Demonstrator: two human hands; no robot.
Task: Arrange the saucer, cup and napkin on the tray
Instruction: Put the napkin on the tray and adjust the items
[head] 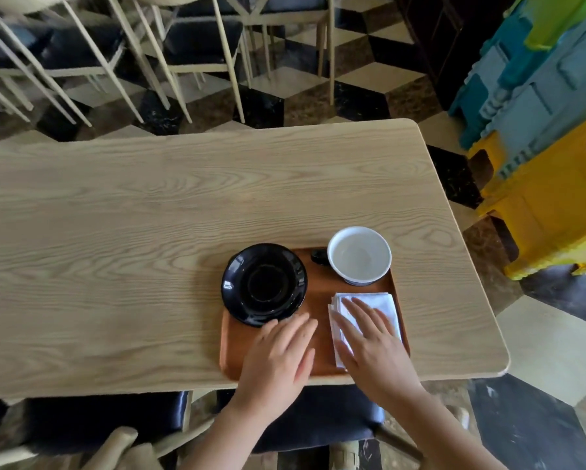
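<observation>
A brown wooden tray (320,334) lies at the near right of the table. A black saucer (264,283) sits on its far left corner, overhanging the tray's edge. A white cup (359,254) stands at the far right corner, with a small dark object (319,256) beside it. A folded white napkin (379,303) lies on the tray's right side. My right hand (373,347) rests flat on the napkin, fingers spread. My left hand (278,357) lies flat on the tray just below the saucer, holding nothing.
The light wooden table (149,232) stretches away to the left. A dark cushioned chair (318,418) stands under the near edge. Pale chairs (183,45) crowd the far side. Stacked coloured plastic stools (549,130) stand at the right.
</observation>
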